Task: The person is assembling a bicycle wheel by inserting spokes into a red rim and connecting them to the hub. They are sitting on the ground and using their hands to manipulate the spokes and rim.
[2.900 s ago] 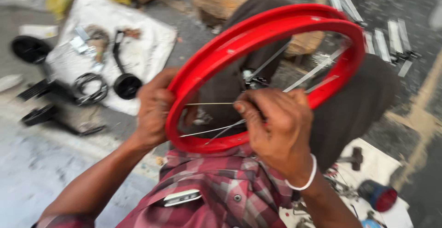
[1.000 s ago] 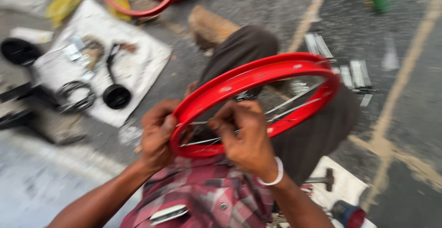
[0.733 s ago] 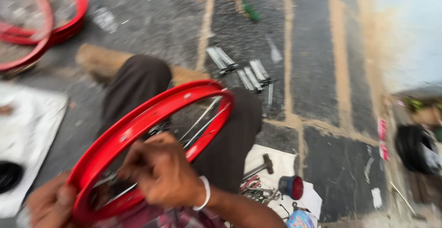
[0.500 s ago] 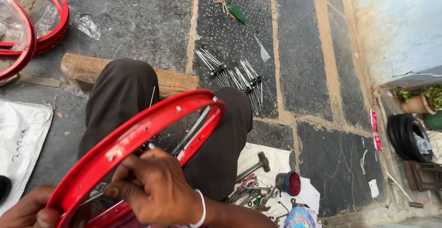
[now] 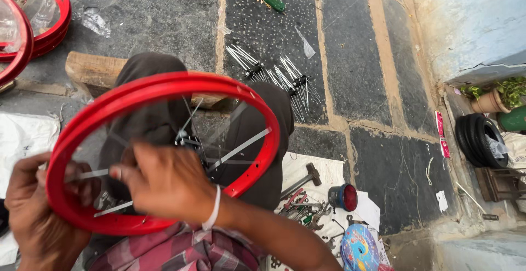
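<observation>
head view: left of centre, the red wheel rim rests over the lap. left hand grips its lower-left edge; right hand pinches a spoke inside it.

A white band circles the right wrist. Bare forearms; a red-and-grey plaid shirt and dark brown trousers are worn.
</observation>
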